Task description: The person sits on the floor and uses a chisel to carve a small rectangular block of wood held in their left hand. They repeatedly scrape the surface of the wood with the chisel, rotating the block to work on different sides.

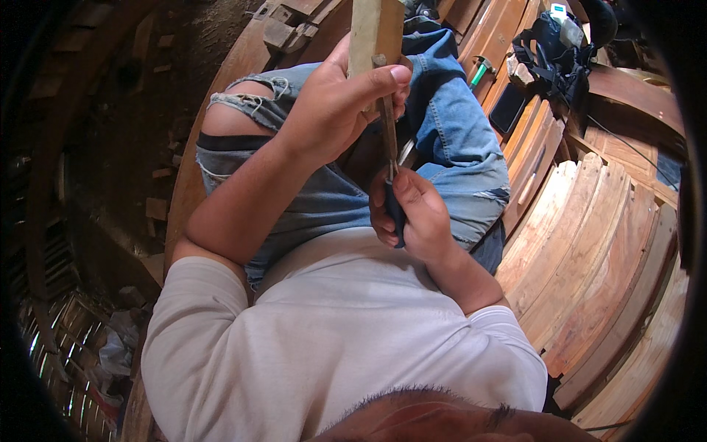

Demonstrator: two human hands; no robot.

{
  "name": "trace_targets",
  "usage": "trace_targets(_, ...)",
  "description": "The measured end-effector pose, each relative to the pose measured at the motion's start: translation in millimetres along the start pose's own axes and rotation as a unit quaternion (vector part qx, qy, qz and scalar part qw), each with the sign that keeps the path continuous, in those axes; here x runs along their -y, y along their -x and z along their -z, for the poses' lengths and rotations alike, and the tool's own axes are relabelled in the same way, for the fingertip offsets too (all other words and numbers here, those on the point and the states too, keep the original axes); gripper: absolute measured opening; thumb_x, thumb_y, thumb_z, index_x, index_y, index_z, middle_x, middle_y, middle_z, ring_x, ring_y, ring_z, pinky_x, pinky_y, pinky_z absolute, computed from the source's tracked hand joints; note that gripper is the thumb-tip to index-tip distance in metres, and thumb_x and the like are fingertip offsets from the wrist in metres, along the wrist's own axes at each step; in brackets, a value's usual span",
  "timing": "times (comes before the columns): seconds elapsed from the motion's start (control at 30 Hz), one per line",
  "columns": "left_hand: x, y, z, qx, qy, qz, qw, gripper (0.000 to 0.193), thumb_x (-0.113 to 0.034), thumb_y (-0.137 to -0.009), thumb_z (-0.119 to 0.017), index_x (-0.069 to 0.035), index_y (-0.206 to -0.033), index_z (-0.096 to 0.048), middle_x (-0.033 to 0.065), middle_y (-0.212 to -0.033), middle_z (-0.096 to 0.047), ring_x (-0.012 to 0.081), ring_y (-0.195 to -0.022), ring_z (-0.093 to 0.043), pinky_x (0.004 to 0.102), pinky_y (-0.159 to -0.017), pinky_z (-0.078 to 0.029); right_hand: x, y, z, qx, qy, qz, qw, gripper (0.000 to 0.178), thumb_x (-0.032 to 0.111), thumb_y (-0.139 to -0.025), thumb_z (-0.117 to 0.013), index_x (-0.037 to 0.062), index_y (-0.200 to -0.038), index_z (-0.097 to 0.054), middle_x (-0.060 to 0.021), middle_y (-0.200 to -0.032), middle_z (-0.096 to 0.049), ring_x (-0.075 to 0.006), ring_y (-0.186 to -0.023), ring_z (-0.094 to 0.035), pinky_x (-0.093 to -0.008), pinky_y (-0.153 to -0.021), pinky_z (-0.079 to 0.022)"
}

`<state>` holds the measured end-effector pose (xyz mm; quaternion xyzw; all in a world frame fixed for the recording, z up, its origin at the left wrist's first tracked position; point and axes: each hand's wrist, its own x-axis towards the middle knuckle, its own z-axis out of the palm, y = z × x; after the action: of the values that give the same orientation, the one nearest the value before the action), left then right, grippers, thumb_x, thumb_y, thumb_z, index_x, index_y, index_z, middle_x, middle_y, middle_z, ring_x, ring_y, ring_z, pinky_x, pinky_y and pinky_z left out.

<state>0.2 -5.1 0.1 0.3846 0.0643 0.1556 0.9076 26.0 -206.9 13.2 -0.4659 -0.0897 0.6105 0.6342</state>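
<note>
My left hand is wrapped round a squared piece of pale wood that runs out of the top of the view. Its thumb lies across the front, over the upper end of a flat brownish metal blade. That blade belongs to a chisel-like hand tool, whose tip rests against the wood's lower part. Lower down, my right hand is closed round the tool's dark blue handle. The fingers behind the wood are partly hidden. Both hands are above my lap, over torn blue jeans.
Wooden slats lie side by side at the right. Beyond my knee are a black phone, a green-handled tool and a black bag. Wood offcuts are heaped at the far left, beside dark, littered ground.
</note>
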Motion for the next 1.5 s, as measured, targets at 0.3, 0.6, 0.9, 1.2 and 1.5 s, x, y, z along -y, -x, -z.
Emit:
trace_targets(0.3,4,2,-6,-0.029,-0.093,0.005,0.995,0.041,-0.033,-0.101,-0.065,-0.005,-0.127,-0.049,0.0085,-0.104,-0.061,0.016,-0.092,-0.059,0.0329,-0.081,-0.051,11,-1,3,-0.004,-0.021,0.011,1.0,0.048,0.05,-0.109,-0.046,0.004,-0.1,-0.055,-0.0009,-0.064,-0.047,-0.0102,-0.049,-0.045,-0.0245,-0.046,-0.037)
trace_targets(0.6,9,6,-8,-0.033,-0.237,-0.05,0.97,0.047,-0.045,-0.104,-0.059,-0.005,-0.128,-0.048,0.0058,-0.102,-0.061,0.0133,-0.089,-0.06,0.0304,-0.08,-0.051,9,-1,1,-0.002,-0.043,0.023,0.999,0.046,0.048,-0.109,-0.045,0.0045,-0.1,-0.054,-0.0011,-0.064,-0.046,-0.0108,-0.05,-0.046,-0.0249,-0.046,-0.038)
trace_targets(0.9,21,9,-13,-0.03,-0.258,-0.131,0.957,0.05,-0.047,-0.105,-0.056,-0.006,-0.131,-0.043,0.0041,-0.098,-0.059,0.0111,-0.084,-0.059,0.0276,-0.074,-0.051,5,-2,-1,-0.002,-0.024,0.043,0.999,0.046,0.048,-0.11,-0.042,0.0054,-0.099,-0.054,-0.0013,-0.064,-0.047,-0.0105,-0.05,-0.045,-0.0246,-0.045,-0.037)
trace_targets(1.2,27,12,-16,-0.024,-0.249,-0.142,0.958,0.047,-0.045,-0.107,-0.052,-0.007,-0.132,-0.041,0.0041,-0.098,-0.057,0.0093,-0.082,-0.057,0.0244,-0.071,-0.05,2,-4,-3,0.002,-0.017,0.075,0.997,0.045,0.047,-0.111,-0.04,0.004,-0.108,-0.053,-0.0023,-0.069,-0.05,-0.0091,-0.052,-0.045,-0.0236,-0.045,-0.037)
trace_targets(1.5,32,21,-25,-0.023,-0.229,-0.141,0.963,0.051,-0.041,-0.107,-0.053,-0.007,-0.141,-0.036,0.0045,-0.104,-0.056,0.0093,-0.086,-0.055,0.0263,-0.074,-0.05,8,-5,-5,-0.029,0.001,0.119,0.992,0.04,0.041,-0.112,-0.041,0.0051,-0.129,-0.046,-0.0035,-0.073,-0.053,-0.0087,-0.052,-0.045,-0.0231,-0.045,-0.037)
